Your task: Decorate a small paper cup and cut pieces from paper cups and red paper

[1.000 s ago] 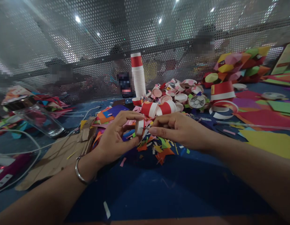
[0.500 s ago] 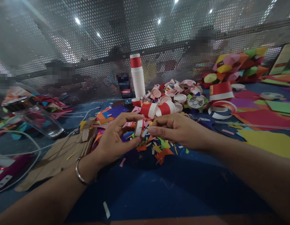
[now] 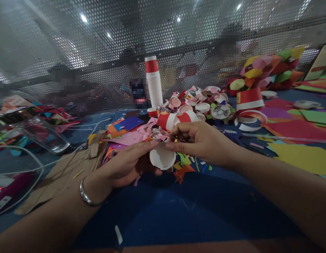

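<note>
My left hand [image 3: 133, 160], with a silver bangle at the wrist, holds the cut-down bottom of a paper cup [image 3: 163, 159]. Its round white side faces me. My right hand [image 3: 193, 140] is closed on what look like small scissors [image 3: 165, 133], whose thin metal blades point left over the cup bottom's upper edge. The fingers hide most of the handles. Beyond the hands lie two red-and-white paper cups [image 3: 166, 120] on their sides. Coloured paper scraps [image 3: 184, 172] are strewn below and behind the hands.
A tall stack of paper cups [image 3: 154, 86] stands behind a heap of cut cup bottoms [image 3: 202, 107]. At right are an upturned red cup [image 3: 249, 99], cut rings [image 3: 251, 121] and coloured sheets [image 3: 301, 158]. Flat cardboard [image 3: 57, 179], a glass [image 3: 50, 135] and white cables [image 3: 43, 160] lie left.
The cup bottom has turned from edge-on to showing its round face. My left hand has rolled over with it, and the scissors now point left above its edge.
</note>
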Tool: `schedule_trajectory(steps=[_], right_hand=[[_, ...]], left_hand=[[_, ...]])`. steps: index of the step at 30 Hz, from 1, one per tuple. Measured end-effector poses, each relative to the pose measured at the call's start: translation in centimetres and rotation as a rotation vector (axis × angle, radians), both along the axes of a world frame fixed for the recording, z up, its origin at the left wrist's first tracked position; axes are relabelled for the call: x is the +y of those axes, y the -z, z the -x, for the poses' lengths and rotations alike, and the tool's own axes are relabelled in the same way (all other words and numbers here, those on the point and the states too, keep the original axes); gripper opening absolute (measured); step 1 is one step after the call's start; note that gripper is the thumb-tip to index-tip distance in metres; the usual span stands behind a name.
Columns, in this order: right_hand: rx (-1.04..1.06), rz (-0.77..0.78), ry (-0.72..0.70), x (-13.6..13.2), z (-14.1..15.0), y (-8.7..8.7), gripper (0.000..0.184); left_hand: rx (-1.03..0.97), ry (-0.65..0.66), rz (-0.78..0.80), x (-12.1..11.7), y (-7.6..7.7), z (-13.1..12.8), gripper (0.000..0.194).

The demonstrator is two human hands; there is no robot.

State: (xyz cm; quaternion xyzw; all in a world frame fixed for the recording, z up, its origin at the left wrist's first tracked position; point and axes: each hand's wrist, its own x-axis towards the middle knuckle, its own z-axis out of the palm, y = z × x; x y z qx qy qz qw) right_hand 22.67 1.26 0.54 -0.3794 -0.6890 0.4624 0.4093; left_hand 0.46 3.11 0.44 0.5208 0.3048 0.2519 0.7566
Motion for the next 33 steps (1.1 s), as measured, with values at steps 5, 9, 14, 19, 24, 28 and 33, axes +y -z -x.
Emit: schedule_trajectory(steps=[5, 9, 14, 19, 24, 28, 33], right_hand=[[-0.062, -0.044, 0.008, -0.1, 0.1, 0.2, 0.028], [-0.095, -0.114, 0.029, -0.3, 0.4, 0.3, 0.027], [-0.179, -0.188, 0.053, -0.6, 0.6, 0.5, 0.026], [-0.085, -0.064, 0.016, -0.6, 0.6, 0.3, 0.028], [0.065, 0.117, -0.023, -0.9, 0.6, -0.3, 0.029], [0.093, 0.152, -0.063, -1.1, 0.7, -0.7, 0.033], [0.026, -0.027, -0.016, -0.7, 0.5, -0.4, 0.041]], left_hand=[[0.074, -0.06, 0.006, -0.8, 0.0, -0.1, 0.037], [0.108, -0.019, -0.031, -1.6, -0.4, -0.2, 0.026], [0.151, -0.002, -0.089, -2.1, 0.0, -0.4, 0.019], [0.276, -0.072, -0.416, -1.7, 0.9, -0.5, 0.017], [0.321, -0.014, -0.715, -1.2, 1.0, 0.2, 0.027], [0.313, -0.004, -0.874, -1.2, 0.7, 0.4, 0.027], [0.247, -0.089, -0.739, -1.2, 0.6, 0.1, 0.023]])
